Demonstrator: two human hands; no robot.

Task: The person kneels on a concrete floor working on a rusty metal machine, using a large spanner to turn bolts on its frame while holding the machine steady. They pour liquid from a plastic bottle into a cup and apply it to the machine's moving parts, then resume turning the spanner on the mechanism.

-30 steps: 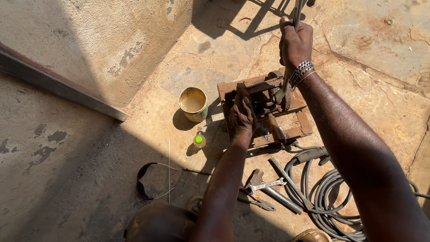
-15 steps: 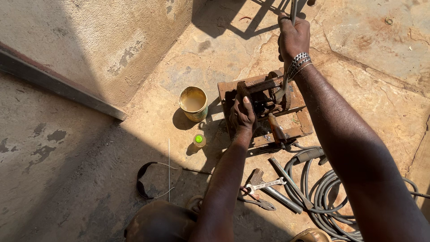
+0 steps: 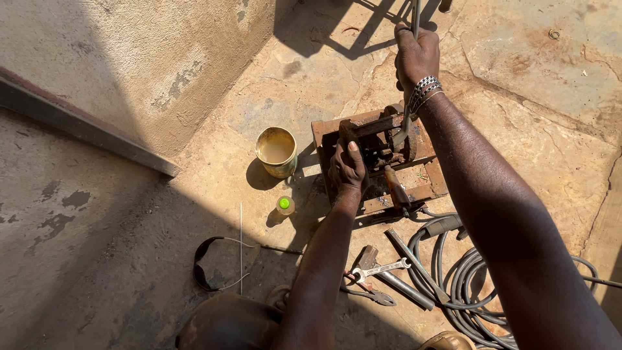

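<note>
On the concrete floor [image 3: 518, 58]: 1 rusty bench tool [image 3: 379, 155], unmoved; 1 coiled hose [image 3: 473, 285]; 1 tin of cloudy liquid [image 3: 276, 151]. Right hand [image 3: 416, 55], now higher, fingers clenched on the upright lever [image 3: 415, 14]; left hand [image 3: 348, 167], fingers curled, steadies the tool's near edge.

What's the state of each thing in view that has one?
left hand: closed, gripping a part on the rusty machine
right hand: closed around the upright lever bar
tin can: upright, open, holding tan liquid
small bottle: upright, green cap on
hose: coiled on the ground
spanner: lying flat, untouched
</note>
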